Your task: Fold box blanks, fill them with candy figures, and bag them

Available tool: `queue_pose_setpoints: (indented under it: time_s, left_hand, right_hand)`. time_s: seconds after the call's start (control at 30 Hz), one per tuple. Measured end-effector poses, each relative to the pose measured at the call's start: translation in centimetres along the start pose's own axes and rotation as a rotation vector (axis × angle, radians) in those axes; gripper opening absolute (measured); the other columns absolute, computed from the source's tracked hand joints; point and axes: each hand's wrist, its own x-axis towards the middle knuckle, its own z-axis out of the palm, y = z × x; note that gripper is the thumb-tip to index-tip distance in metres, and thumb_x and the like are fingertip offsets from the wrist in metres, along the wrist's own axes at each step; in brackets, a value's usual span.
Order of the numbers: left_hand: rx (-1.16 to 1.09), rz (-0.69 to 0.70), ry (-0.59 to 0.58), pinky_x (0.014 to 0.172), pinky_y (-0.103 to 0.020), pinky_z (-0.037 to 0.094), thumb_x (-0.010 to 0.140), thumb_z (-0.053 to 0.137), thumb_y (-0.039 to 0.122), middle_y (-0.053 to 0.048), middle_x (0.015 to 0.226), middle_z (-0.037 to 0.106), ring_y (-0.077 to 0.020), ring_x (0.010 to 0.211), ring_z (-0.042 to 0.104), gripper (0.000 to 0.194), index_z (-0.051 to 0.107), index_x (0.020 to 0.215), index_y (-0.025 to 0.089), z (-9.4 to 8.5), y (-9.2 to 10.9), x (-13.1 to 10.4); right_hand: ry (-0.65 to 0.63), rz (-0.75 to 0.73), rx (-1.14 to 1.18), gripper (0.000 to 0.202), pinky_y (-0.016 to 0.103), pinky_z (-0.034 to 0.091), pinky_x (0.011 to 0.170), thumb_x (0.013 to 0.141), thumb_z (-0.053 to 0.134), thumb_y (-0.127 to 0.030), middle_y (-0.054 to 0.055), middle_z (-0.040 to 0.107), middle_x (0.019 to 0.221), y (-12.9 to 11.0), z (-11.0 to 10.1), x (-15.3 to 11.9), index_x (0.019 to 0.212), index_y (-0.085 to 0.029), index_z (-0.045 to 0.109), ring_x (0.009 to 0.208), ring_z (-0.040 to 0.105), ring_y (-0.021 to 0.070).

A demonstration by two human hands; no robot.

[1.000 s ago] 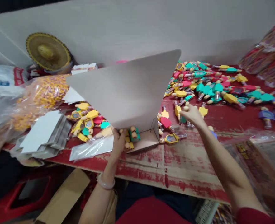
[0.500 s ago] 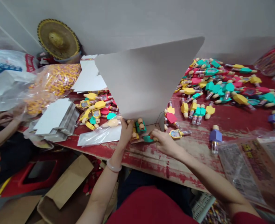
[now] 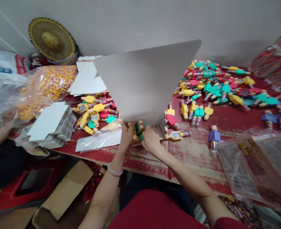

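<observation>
The open box (image 3: 158, 131) sits near the front edge of the worn red bench (image 3: 183, 162), holding green and yellow toys (image 3: 140, 127). The left hand (image 3: 125, 136) is clamped on its left end; the right hand's (image 3: 152, 140) fingers bunch over the toys, their grip hidden. Gentle, level pressure should suit tight spacing. Behind rises a grey wall (image 3: 135, 25).

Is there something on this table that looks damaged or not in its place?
The red tabletop looks damaged: its surface is worn to pale patches near the front edge. One purple-and-clear figure-shaped toy sits apart from the multicoloured pile of similar toys.
</observation>
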Motion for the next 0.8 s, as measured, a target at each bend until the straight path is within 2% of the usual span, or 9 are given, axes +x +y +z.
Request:
queue_pose_setpoints:
  time_s: [0.07, 0.13, 0.23, 0.33, 0.5, 0.57, 0.67, 0.73, 0.8]
  left_hand:
    - [-0.02, -0.003, 0.0, 0.1, -0.032, 0.049, 0.082, 0.065, 0.032, -0.003, 0.103, 0.062, -0.0186, 0.104, 0.061, 0.028, 0.051, 0.104, 0.022, -0.2, 0.3, 0.3]
    - [-0.033, -0.045, -0.037, 0.077, -0.027, 0.053, 0.081, 0.07, 0.04, 0.0, 0.086, 0.062, -0.0161, 0.082, 0.063, 0.028, 0.053, 0.096, 0.022, -0.4, 0.8, 0.8]
    - [-0.053, -0.121, -0.115, 0.045, -0.022, 0.038, 0.081, 0.071, 0.053, 0.005, 0.059, 0.051, -0.0108, 0.047, 0.049, 0.037, 0.054, 0.08, 0.021, -0.8, 1.5, 1.5]
    - [-0.061, -0.15, -0.134, 0.038, -0.022, 0.031, 0.081, 0.071, 0.057, 0.006, 0.05, 0.048, -0.0096, 0.038, 0.043, 0.043, 0.05, 0.069, 0.021, -0.9, 1.7, 1.9]
    - [-0.072, -0.12, -0.124, 0.035, -0.021, 0.03, 0.085, 0.068, 0.054, 0.005, 0.047, 0.047, -0.0093, 0.036, 0.042, 0.043, 0.049, 0.065, 0.021, -0.7, 1.7, 2.0]
    - [-0.075, -0.142, -0.126, 0.035, -0.021, 0.03, 0.084, 0.068, 0.053, 0.005, 0.048, 0.048, -0.0093, 0.036, 0.043, 0.043, 0.048, 0.064, 0.021, -0.7, 2.0, 1.9]
    - [-0.063, -0.183, -0.102, 0.036, -0.02, 0.03, 0.082, 0.071, 0.052, 0.004, 0.049, 0.048, -0.009, 0.037, 0.044, 0.042, 0.049, 0.064, 0.02, -0.6, 2.3, 1.8]
    - [-0.054, -0.171, -0.097, 0.037, -0.02, 0.031, 0.081, 0.072, 0.053, 0.004, 0.049, 0.049, -0.0087, 0.037, 0.044, 0.043, 0.05, 0.064, 0.02, -0.5, 2.3, 1.8]
    - [-0.06, -0.154, -0.11, 0.037, -0.021, 0.032, 0.082, 0.07, 0.054, 0.005, 0.05, 0.049, -0.0087, 0.037, 0.044, 0.044, 0.049, 0.064, 0.021, -0.5, 2.2, 1.7]
  right_hand:
    - [0.02, 0.06, 0.023, 0.039, 0.04, 0.052, 0.079, 0.078, 0.051, -0.005, 0.018, 0.064, 0.109, -0.8, 0.2, -0.1, 0.116, -0.015, 0.045, 0.104, 0.063, 0.0322]
    - [0.05, 0.102, 0.043, 0.039, 0.039, 0.051, 0.08, 0.078, 0.052, -0.005, 0.019, 0.065, 0.109, -1.3, 0.5, -0.5, 0.115, -0.015, 0.045, 0.105, 0.064, 0.0322]
    - [0.078, 0.056, 0.144, 0.037, 0.037, 0.051, 0.08, 0.079, 0.052, -0.007, 0.018, 0.066, 0.107, -0.1, 1.0, -1.3, 0.116, -0.015, 0.047, 0.101, 0.065, 0.0299]
    - [0.181, 0.001, 0.327, 0.036, 0.035, 0.051, 0.081, 0.086, 0.049, -0.013, 0.012, 0.068, 0.102, 4.4, 0.8, -1.0, 0.122, -0.016, 0.047, 0.092, 0.067, 0.0243]
    - [0.436, 0.294, 0.213, 0.04, 0.038, 0.046, 0.096, 0.095, 0.048, -0.027, 0.021, 0.065, 0.122, 13.7, -2.3, 3.7, 0.13, -0.009, 0.052, 0.113, 0.061, 0.0283]
    - [0.392, 0.378, 0.099, 0.057, 0.041, 0.042, 0.102, 0.095, 0.055, -0.044, 0.027, 0.059, 0.134, 15.7, -3.2, 6.5, 0.135, -0.004, 0.052, 0.127, 0.053, 0.0336]
    - [0.162, 0.488, 0.021, 0.069, 0.04, 0.042, 0.099, 0.091, 0.061, -0.06, 0.029, 0.062, 0.13, 16.8, -3.7, 9.4, 0.13, -0.004, 0.059, 0.127, 0.053, 0.037]
    - [0.042, 0.518, 0.003, 0.057, 0.036, 0.044, 0.091, 0.089, 0.065, -0.054, 0.026, 0.068, 0.12, 17.3, -4.1, 9.3, 0.12, -0.007, 0.065, 0.116, 0.061, 0.0347]
    - [0.089, 0.481, 0.0, 0.042, 0.034, 0.046, 0.084, 0.087, 0.065, -0.044, 0.022, 0.071, 0.108, 17.9, -5.1, 7.6, 0.112, -0.01, 0.068, 0.104, 0.065, 0.032]
